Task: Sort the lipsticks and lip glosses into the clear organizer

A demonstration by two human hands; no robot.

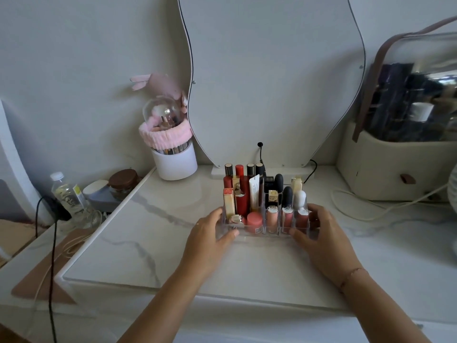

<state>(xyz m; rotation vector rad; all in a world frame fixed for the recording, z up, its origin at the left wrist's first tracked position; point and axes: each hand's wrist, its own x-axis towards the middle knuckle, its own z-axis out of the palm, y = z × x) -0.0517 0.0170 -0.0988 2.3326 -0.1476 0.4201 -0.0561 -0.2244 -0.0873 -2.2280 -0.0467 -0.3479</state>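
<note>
We see a white marble-look tabletop (pixel 173 243) veined in grey. The clear plastic organizer (pixel 249 235) shows a tall glossy red lipstick tube (pixel 243 200), a coral-pink round-lidded pot (pixel 254 220), pale pink gloss tubes (pixel 287 220) and matte black bullet-shaped lipsticks (pixel 287 195). A white cylindrical brush holder (pixel 176 165) wears a fluffy pink ribbed band (pixel 163 137). The boxy storage case (pixel 385 174) is cream.

You have a wavy-edged mirror (pixel 272 82) at the upper middle of the frame, behind the white marbled counter (pixel 153 256), with a white brush holder (pixel 176 164) ringed by a pink headband (pixel 163 137) just left of it. At the left edge stand a water bottle (pixel 68 194) and a brown-lidded jar (pixel 123 183); at the right, a beige case (pixel 395 167) with a white cord (pixel 371 212) beside it.
</note>
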